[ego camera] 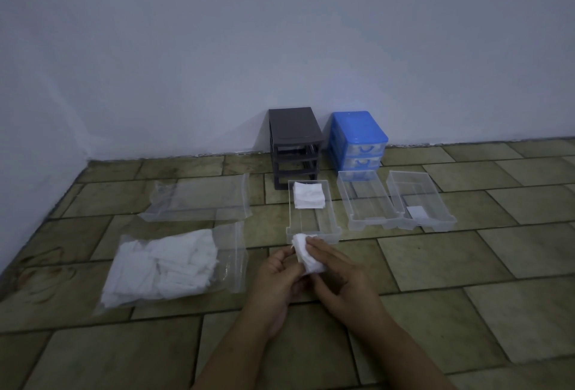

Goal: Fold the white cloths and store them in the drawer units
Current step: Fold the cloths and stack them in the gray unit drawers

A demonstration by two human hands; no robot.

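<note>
My left hand [278,277] and my right hand [339,277] both hold a small white cloth [306,254] between them, just in front of a clear drawer [329,218]. That drawer lies on the floor and has a stack of folded white cloths [309,195] at its far end. A clear plastic bag [231,259] at the left holds a pile of white cloths [165,265]. Against the wall stand a dark grey drawer unit [294,128] with no drawers in it and a blue drawer unit [357,128].
Two more clear drawers lie to the right: one [362,203] bare, the other [420,199] with a white slip [417,212] inside. An empty clear bag [199,196] lies at the back left. The floor is tiled; the wall runs behind the units.
</note>
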